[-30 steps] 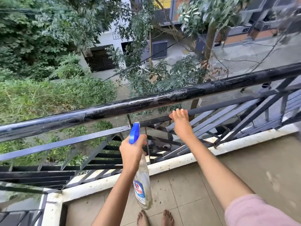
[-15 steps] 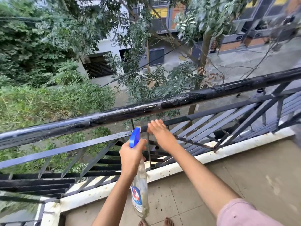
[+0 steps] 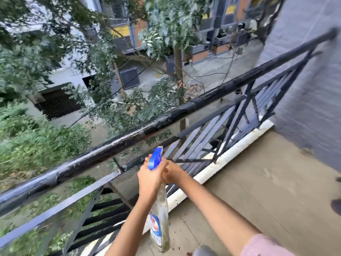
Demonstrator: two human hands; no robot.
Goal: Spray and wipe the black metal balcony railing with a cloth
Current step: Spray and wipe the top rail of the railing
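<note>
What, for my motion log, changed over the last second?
The right hand slid left along the middle bar of the black metal balcony railing, ending beside the left hand at the neck of the clear spray bottle with a blue trigger head; whether it grips anything is hidden. The left hand holds the bottle as before.

Stained tiled balcony floor point(image 3: 258, 182) is noted, edged by a white kerb point(image 3: 239, 143). A grey wall point(image 3: 304, 89) is recorded at right. Beyond are seen a tree trunk point(image 3: 178, 71), green shrubs point(image 3: 36, 145), a louvred shutter point(image 3: 59, 103) and an orange-and-yellow-panelled building point(image 3: 129, 30).
</note>
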